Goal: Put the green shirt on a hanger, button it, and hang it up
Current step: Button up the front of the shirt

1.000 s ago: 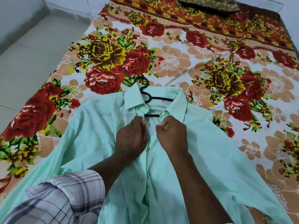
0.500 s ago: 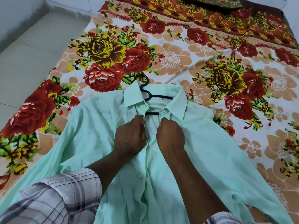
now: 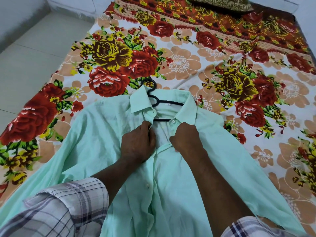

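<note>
The green shirt lies flat on its back across the flowered bedsheet, filling the centre and lower part of the frame, collar pointing toward the top. The black hanger is already inside it: the hook curls out above the collar at centre frame, and a stretch of its bar shows through the open neck.

My left hand sits just below the collar, fingers curled tight on the left edge of the front opening. My right hand is just beside it, fisted on the right edge (the one carrying the buttons), and a white button shows just above my knuckles, near the collar point. Between my hands the front gapes a little, so this part is not yet fastened; lower down the two edges lie overlapped, though I cannot tell whether they are buttoned there.

My checked sleeves sit rolled up at the bottom corners. Pale floor tiles fill the upper left, and a patterned pillow peeks in at the top edge.
</note>
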